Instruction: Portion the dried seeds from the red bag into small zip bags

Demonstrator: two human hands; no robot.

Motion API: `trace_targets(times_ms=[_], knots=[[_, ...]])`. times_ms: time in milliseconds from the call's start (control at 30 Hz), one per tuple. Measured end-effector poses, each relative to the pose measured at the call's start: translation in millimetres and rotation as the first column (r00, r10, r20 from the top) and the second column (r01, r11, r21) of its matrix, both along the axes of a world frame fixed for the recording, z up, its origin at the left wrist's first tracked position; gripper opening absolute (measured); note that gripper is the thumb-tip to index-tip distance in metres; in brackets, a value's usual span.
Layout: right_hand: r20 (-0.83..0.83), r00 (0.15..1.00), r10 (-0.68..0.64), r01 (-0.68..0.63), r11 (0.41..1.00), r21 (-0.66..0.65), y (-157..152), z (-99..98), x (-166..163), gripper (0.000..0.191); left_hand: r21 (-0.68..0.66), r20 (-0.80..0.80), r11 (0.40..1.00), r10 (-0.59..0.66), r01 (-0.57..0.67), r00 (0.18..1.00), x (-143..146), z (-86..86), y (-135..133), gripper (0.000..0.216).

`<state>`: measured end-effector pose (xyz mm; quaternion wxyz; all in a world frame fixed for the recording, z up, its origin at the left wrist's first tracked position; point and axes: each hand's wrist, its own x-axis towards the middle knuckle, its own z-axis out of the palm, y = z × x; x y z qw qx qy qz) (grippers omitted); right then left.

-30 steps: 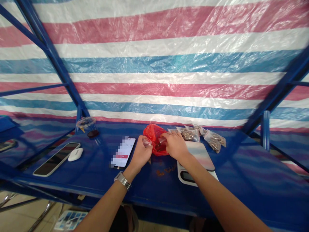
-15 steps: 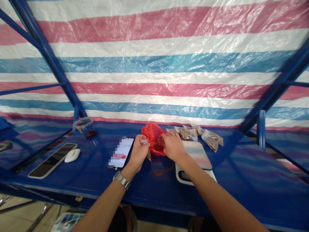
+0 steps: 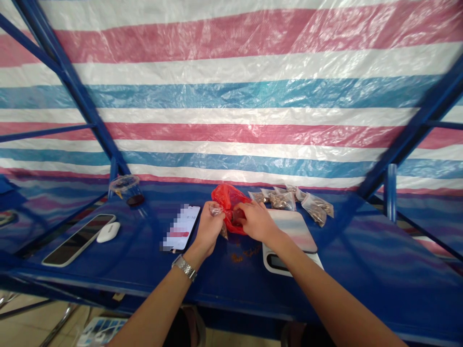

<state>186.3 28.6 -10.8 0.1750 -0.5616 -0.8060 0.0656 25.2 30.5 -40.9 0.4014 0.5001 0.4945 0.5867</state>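
Observation:
My left hand (image 3: pixel 209 227) is closed on a small clear plastic pouch (image 3: pixel 218 212) with a little brown stuff in it, held beside a red plastic bag (image 3: pixel 226 198). My right hand (image 3: pixel 257 220) reaches into the red bag's mouth with its fingers pinched together; what they hold is hidden. A wristwatch (image 3: pixel 184 267) sits on my left wrist. Brown crumbs (image 3: pixel 243 254) lie on the blue shelf below both hands. Under my right wrist stands a white kitchen scale (image 3: pixel 292 238).
A lit phone (image 3: pixel 181 227) lies left of my hands. Farther left are a dark phone (image 3: pixel 78 239), a white earbud case (image 3: pixel 108 232) and a clear cup (image 3: pixel 125 185). Several filled clear pouches (image 3: pixel 307 202) lie behind the scale. Blue frame posts and a striped tarpaulin stand behind.
My right hand has pushed a little further left into the red bag. My left hand and the pouch have hardly moved.

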Motion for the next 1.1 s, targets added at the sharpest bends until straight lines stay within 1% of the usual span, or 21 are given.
trace_targets(times_ms=[67, 133, 200, 300, 400, 500, 600, 667, 767, 833, 900, 967, 1033, 1100], knots=[[-0.064, 0.998, -0.019, 0.016, 0.999, -0.046, 1.6, -0.5, 1.9, 0.031, -0.003, -0.007, 1.0, 0.007, -0.007, 1.0, -1.3, 1.0, 0.5, 0.025], [-0.133, 0.989, -0.065, 0.054, 0.995, -0.085, 4.4, 0.0, 6.0, 0.03, 0.004, -0.025, 1.0, 0.008, -0.008, 1.0, -3.0, 3.5, 0.1, 0.026], [-0.205, 0.974, -0.091, 0.076, 0.994, -0.08, 7.6, 2.1, 11.0, 0.031, 0.026, -0.057, 1.0, -0.004, 0.006, 0.998, -4.3, 6.8, -1.4, 0.028], [-0.308, 0.951, -0.039, 0.048, 0.999, 0.023, 9.4, 9.5, 14.9, 0.033, 0.066, -0.111, 0.997, -0.036, 0.044, 0.993, -5.0, 10.9, -4.7, 0.026], [-0.355, 0.935, 0.024, 0.033, 0.988, 0.154, 3.4, 20.6, 10.2, 0.032, 0.09, -0.178, 0.992, -0.072, 0.089, 0.981, -4.2, 11.1, -6.8, 0.021], [-0.305, 0.948, 0.091, -0.01, 0.966, 0.257, -8.0, 31.1, 0.7, 0.031, 0.111, -0.226, 0.983, -0.115, 0.143, 0.967, -2.1, 8.6, -6.9, 0.021], [-0.158, 0.972, 0.173, -0.114, 0.937, 0.329, -17.3, 38.5, -6.4, 0.032, 0.119, -0.227, 0.977, -0.145, 0.175, 0.963, 0.7, 6.6, -6.2, 0.019], [-0.086, 0.976, 0.201, -0.158, 0.92, 0.36, -20.2, 42.0, -8.1, 0.036, 0.129, -0.225, 0.975, -0.151, 0.183, 0.963, 2.0, 6.4, -5.9, 0.017], [-0.052, 0.97, 0.237, -0.2, 0.902, 0.383, -20.5, 45.7, -7.7, 0.042, 0.145, -0.225, 0.97, -0.158, 0.194, 0.961, 2.2, 7.2, -6.2, 0.018], [-0.049, 0.967, 0.249, -0.21, 0.893, 0.398, -19.2, 46.8, -6.1, 0.041, 0.14, -0.226, 0.971, -0.158, 0.192, 0.961, 1.2, 8.6, -7.1, 0.019], [-0.062, 0.978, 0.198, -0.154, 0.893, 0.422, -17.2, 45.8, -3.3, 0.04, 0.123, -0.221, 0.978, -0.14, 0.17, 0.965, 0.0, 10.7, -8.1, 0.02], [-0.071, 0.995, 0.074, -0.037, 0.903, 0.427, -14.0, 41.7, 0.6, 0.04, 0.092, -0.206, 0.987, -0.109, 0.13, 0.972, -1.1, 12.7, -8.9, 0.021], [-0.031, 0.998, -0.053, 0.06, 0.921, 0.385, -10.1, 34.8, 4.6, 0.044, 0.066, -0.193, 0.993, -0.079, 0.093, 0.978, -1.7, 13.8, -9.0, 0.023], [0.058, 0.992, -0.114, 0.09, 0.945, 0.316, -6.0, 26.4, 7.4, 0.047, 0.049, -0.186, 0.996, -0.06, 0.071, 0.981, -1.9, 13.5, -8.4, 0.027]])
